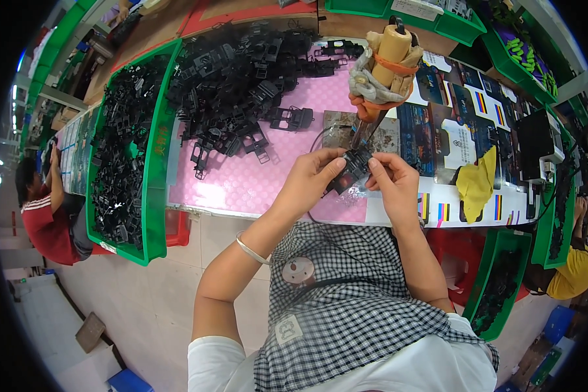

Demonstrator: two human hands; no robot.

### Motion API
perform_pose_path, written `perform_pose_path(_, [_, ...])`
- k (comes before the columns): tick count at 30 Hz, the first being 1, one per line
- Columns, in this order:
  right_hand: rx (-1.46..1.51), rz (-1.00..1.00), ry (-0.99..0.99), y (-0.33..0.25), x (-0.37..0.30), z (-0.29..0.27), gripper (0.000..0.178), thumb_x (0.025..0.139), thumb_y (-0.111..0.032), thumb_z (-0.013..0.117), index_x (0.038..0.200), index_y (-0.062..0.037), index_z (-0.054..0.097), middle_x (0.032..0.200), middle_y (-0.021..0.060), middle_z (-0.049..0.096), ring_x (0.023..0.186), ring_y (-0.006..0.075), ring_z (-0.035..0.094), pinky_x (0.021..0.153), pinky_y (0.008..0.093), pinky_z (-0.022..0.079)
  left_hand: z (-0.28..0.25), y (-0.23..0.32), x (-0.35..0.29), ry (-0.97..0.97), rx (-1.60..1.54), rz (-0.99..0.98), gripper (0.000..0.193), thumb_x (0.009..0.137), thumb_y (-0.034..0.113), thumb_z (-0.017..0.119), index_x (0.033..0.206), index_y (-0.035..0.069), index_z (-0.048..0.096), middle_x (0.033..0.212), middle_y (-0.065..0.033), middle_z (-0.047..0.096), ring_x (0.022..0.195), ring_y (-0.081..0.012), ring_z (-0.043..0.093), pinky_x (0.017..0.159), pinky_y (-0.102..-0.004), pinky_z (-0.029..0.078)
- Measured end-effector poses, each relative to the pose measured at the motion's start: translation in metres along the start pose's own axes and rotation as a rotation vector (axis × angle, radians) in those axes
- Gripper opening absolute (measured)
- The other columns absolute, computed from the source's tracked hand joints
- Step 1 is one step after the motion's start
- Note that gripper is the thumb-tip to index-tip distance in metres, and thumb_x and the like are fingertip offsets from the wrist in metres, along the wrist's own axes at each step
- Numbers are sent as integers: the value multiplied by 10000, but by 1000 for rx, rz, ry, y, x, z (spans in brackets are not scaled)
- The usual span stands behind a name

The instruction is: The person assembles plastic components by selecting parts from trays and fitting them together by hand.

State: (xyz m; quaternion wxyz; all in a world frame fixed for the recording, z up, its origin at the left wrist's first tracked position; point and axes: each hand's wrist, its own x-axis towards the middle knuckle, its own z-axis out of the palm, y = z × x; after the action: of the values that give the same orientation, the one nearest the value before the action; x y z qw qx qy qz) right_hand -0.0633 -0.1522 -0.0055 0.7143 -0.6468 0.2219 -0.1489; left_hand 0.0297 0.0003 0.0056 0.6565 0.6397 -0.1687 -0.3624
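Observation:
A small black plastic part (351,171) is held over the near edge of the table. My left hand (315,175) grips its left side, the thumb and fingers closed on it. On its right side, my right hand (394,181) pinches with thumb and forefinger; whether it also holds a smaller piece is too small to tell. Just beyond my hands stands a tool with a cloth-wrapped tan handle (387,65), its metal shaft (362,134) pointing down toward the part. A worn metal plate (336,127) lies beneath it.
A large heap of black plastic frames (242,72) covers the pink table mat (242,186). At left, a long green bin (153,222) holds small black parts. A yellow cloth (475,186) lies at right, before a black box (536,147). Co-workers sit at both sides.

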Motion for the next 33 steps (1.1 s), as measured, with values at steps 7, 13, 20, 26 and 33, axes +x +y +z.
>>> perform_pose_path(7, [2,-1,4,3,-5,-2,167,862,-98,621,978,21,613,807,31,631,642,69,566,579,202,462,2,1,-7,-6,-19,-18,341,927,151,520,1206,-45,516,942,-36,618,757,-88,582,677,-221,468])
perform_pose_path(13, [-6,-6,-43,3,-22,-3,143,857,-82,621,957,20,616,790,29,629,662,72,573,598,207,464,5,-1,-28,-22,-84,-12,327,907,102,544,1197,-44,510,1023,-65,606,867,-109,579,758,-238,470])
perform_pose_path(20, [-223,-251,-86,-4,-45,-10,103,824,-35,623,917,9,627,831,47,621,711,103,588,616,217,457,9,-6,-54,-80,-113,42,364,894,62,544,1233,-42,460,1167,-104,549,1013,-174,563,854,-306,485])
perform_pose_path(26, [-269,-311,-39,-16,-59,-14,106,793,-14,645,898,-1,637,818,67,618,706,138,605,615,246,467,27,0,-66,-69,-162,66,331,907,83,535,1210,-41,488,1145,-85,559,1004,-143,553,873,-290,458])
perform_pose_path(33, [-386,-452,-25,-28,-69,-21,124,762,-8,662,885,-13,644,787,69,617,667,151,610,602,258,472,34,-1,-65,-52,-158,-3,292,943,168,501,1149,-33,544,1019,-37,606,921,-82,541,832,-242,434])
